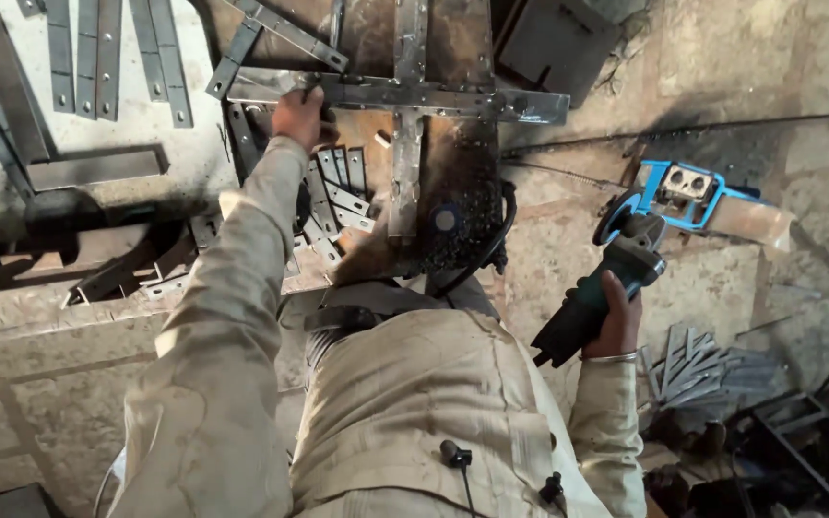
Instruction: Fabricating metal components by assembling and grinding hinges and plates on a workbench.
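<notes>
The left hand [297, 117] reaches to the far side of the scene and clenches around the left end of a long, grey, drilled steel flat bar [405, 96] that lies crosswise on a rusty brown metal tabletop [453, 182]. This bar crosses a second, upright grey steel strip [407, 163], the two forming a cross shape with the joint to the right of the hand. Just near of the hand, beside the pale sleeve, lies a loose cluster of short grey steel plates [333, 201].

The right hand [616, 321] is well apart, on the right and nearer, grasping the dark teal body of an angle grinder [606, 283] whose disc end points to the far right. Its black cable [491, 240] curves along the tabletop's right edge. Just beyond the grinder's head rests a bright blue metal clamp-like frame [683, 192] on the stone floor [741, 58].

On the far left, several long grey steel strips [98, 58] lie side by side on a pale surface. A fan of thin grey metal pieces [698, 364] lies on the floor near the right hand.
</notes>
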